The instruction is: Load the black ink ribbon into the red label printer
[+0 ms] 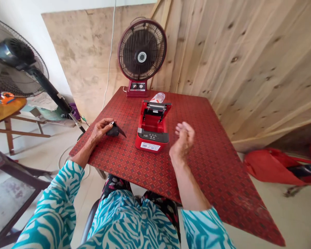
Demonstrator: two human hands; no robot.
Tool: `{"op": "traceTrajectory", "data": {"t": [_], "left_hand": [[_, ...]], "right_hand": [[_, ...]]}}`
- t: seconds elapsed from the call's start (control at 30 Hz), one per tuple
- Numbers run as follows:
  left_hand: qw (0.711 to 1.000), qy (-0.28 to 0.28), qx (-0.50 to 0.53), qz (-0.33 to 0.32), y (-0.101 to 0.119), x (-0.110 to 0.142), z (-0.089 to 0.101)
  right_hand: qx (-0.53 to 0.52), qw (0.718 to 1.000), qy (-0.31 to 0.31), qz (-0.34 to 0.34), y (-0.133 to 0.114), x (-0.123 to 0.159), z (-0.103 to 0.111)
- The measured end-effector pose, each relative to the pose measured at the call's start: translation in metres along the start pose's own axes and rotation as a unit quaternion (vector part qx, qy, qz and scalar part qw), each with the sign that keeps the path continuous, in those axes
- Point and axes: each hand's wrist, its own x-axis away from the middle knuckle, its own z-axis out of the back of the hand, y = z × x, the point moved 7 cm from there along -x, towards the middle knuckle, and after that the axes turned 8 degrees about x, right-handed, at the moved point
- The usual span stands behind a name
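At the table's left side my left hand (101, 128) is closed on a small black roll (113, 130), whose loose flap (121, 132) sticks out to the right. A red label printer (151, 129) stands in front of me with its lid (156, 106) raised. Its red inner bay is exposed, and a white sticker (149, 146) is on its front. Just right of the printer, my right hand (183, 138) is lifted with loosely bent fingers, apart from the printer. Nothing visible is in it.
A patterned red cloth covers the table (207, 166). Behind the printer lies a clear plastic bottle (158, 98), and a maroon fan (142, 57) stands at the back edge. To the left are a standing fan (14, 52) and a chair (15, 186). Wooden boards (235, 62) line the right.
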Motion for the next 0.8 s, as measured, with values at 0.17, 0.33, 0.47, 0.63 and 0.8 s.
{"op": "traceTrajectory", "data": {"t": [0.17,0.33,0.47,0.63,0.8], "left_hand": [[0.997,-0.017,0.079,0.001,-0.007,-0.004,0.001],[0.988,-0.034,0.150,0.000,-0.012,-0.005,-0.001],[0.982,-0.049,0.181,-0.006,-0.017,-0.006,-0.004],[0.977,-0.057,0.205,-0.008,-0.021,-0.009,-0.006],[0.980,-0.056,0.193,0.004,-0.023,-0.009,-0.006]], "right_hand": [[0.050,0.939,-0.299,0.164,-0.104,0.049,-0.081],[0.125,0.892,-0.435,-0.012,-0.047,0.076,-0.186],[0.167,0.857,-0.449,-0.191,0.012,0.084,-0.206],[0.157,0.815,-0.476,-0.290,0.024,0.098,-0.197],[0.107,0.808,-0.486,-0.316,0.033,0.106,-0.199]]}}
